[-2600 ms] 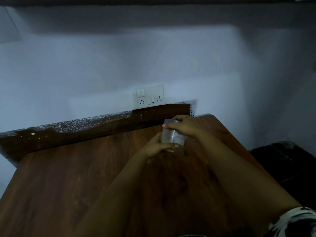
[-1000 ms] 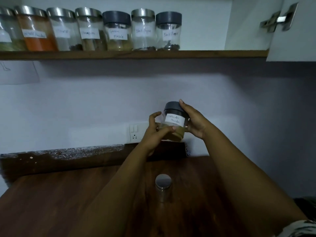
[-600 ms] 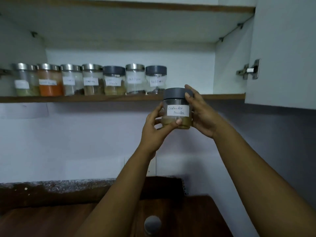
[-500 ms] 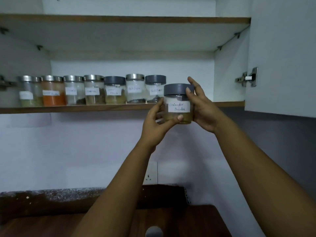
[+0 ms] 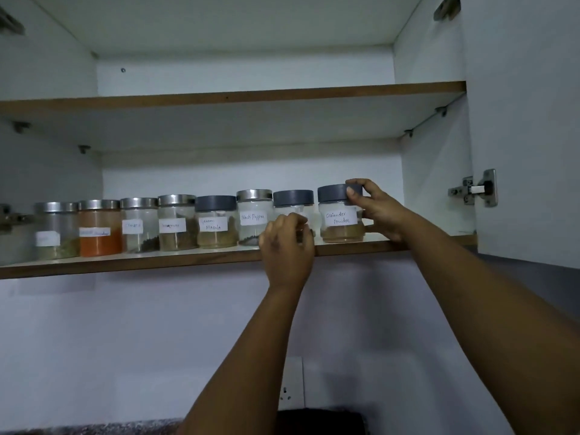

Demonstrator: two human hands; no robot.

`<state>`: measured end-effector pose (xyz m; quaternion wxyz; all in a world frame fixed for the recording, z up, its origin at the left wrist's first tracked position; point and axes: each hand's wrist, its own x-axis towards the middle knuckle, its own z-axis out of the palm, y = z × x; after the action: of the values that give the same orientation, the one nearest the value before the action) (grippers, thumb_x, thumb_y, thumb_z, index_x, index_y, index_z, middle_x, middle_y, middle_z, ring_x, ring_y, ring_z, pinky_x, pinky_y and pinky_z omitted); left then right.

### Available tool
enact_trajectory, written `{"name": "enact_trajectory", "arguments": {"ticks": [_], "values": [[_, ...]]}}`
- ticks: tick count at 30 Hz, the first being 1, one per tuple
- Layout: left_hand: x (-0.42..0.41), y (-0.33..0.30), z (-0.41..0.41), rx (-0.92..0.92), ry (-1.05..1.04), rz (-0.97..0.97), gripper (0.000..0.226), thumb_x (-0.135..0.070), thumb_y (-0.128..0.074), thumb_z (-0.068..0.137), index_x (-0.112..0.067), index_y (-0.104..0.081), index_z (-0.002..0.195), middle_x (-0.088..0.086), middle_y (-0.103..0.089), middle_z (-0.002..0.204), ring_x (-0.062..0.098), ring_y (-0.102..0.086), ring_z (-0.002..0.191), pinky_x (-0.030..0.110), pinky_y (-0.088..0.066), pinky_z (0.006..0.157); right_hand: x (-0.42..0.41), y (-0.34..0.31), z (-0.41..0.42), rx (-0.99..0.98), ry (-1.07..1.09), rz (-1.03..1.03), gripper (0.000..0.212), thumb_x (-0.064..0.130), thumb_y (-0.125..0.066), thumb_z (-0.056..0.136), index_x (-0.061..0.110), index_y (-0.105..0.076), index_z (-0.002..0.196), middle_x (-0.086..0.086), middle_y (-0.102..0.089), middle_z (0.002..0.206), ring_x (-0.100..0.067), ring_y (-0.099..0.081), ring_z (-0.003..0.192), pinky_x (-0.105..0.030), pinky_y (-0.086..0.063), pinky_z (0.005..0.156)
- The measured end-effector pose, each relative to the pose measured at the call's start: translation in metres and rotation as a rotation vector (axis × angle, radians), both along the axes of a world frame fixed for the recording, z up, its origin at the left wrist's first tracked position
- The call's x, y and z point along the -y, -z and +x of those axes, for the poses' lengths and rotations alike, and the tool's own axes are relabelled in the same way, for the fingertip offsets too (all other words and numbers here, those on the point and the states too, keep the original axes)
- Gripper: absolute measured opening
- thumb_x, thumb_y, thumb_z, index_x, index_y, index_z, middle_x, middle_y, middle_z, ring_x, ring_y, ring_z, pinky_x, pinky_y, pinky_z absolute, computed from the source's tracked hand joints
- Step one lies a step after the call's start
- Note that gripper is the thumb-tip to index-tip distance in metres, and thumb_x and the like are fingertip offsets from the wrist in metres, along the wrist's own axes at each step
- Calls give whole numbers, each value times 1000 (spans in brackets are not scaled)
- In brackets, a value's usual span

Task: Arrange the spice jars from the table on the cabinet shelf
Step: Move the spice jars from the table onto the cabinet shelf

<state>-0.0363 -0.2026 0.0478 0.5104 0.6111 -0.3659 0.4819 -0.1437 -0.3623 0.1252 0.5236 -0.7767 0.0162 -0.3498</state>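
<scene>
On the lower cabinet shelf (image 5: 188,260), at the right end of the jar row, the coriander powder jar (image 5: 341,213) is standing upright with its grey lid on and its handwritten label facing out. The right hand (image 5: 378,210) is forming the grip on it: the thumb is pressing on the lid's front right edge and the fingers are wrapping round the jar's right side, so this grip is grasping the jar while its base is sitting on the shelf board. Just left of that grip, a second grey-lidded jar (image 5: 293,204) is standing touching or nearly touching the coriander one; I cannot tell which. The left hand (image 5: 287,246) is hovering in front of that jar's lower half, fingers loosely curled and holding nothing, its knuckles overlapping the shelf's front edge; whether the fingertips are touching the glass cannot be told. Further left of this released grip, the black pepper jar (image 5: 254,216), the garam masala jar (image 5: 216,221) and four more steel-lidded jars are lining up side by side, the orange powder jar (image 5: 99,229) among them. Right of the grasping grip, the open cabinet door (image 5: 527,120) is hanging on its hinge (image 5: 477,189)
</scene>
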Motion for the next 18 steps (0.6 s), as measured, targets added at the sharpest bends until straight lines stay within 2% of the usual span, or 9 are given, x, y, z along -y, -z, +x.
{"name": "enact_trajectory", "arguments": {"ticks": [1, 4, 9, 11, 14, 16, 18], "values": [[-1, 4, 7, 11, -17, -9, 3, -17, -64, 85, -17, -61, 86, -6, -64, 82, 15, -57, 78, 42, -49, 77, 5, -1, 4, -20, 2, -3, 43, 46, -57, 93, 36, -45, 133, -2, -55, 125, -22, -57, 104, -39, -50, 82], [-3, 13, 17, 59, -70, 4, 12, -14, -61, 88, -16, -53, 79, -4, -57, 69, 15, -52, 65, 35, -45, 69, 14, -3, 15, -54, 4, 9, 47, 46, -53, 94, 38, -38, 139, 2, -53, 120, -20, -56, 104, -40, -49, 85], [-3, 17, 18, 87, -65, 3, 14, -10, -57, 87, -14, -49, 76, -2, -51, 65, 16, -46, 61, 32, -38, 68, 21, 0, 28, -51, -9, 86, 48, 43, -51, 96, 39, -36, 141, -3, -52, 127, -20, -56, 105, -37, -52, 80], [-3, 18, 18, 88, -64, -10, 15, -8, -58, 86, -14, -49, 75, -3, -49, 64, 16, -44, 61, 31, -35, 68, 25, 1, 30, -56, -20, 94, 51, 43, -50, 96, 40, -33, 143, -5, -50, 133, -21, -56, 110, -39, -51, 86], [-2, 19, 19, 99, -79, -14, 14, -8, -58, 85, -13, -49, 76, -3, -48, 65, 16, -43, 61, 28, -30, 68, 32, 1, 34, -50, -20, 122, 64, 44, -52, 94, 43, -21, 150, -8, -43, 144, -27, -47, 127, -46, -43, 104], [0, 19, 20, 105, -97, -8, 14, -9, -58, 86, -14, -49, 76, -3, -49, 67, 17, -44, 62, 29, -30, 67, 33, 0, 36, -70, 7, 153, 78, 57, -53, 88, 43, -11, 152, -9, -35, 151, -30, -41, 135, -51, -36, 111], [1, 19, 21, 104, -101, -8, 14, -10, -58, 86, -14, -49, 76, -2, -50, 67, 16, -45, 63, 29, -30, 67, 33, -1, 38, -126, 26, 157, 97, 71, -56, 73, 41, -10, 153, -10, -34, 152, -31, -41, 135, -53, -35, 111]]}}
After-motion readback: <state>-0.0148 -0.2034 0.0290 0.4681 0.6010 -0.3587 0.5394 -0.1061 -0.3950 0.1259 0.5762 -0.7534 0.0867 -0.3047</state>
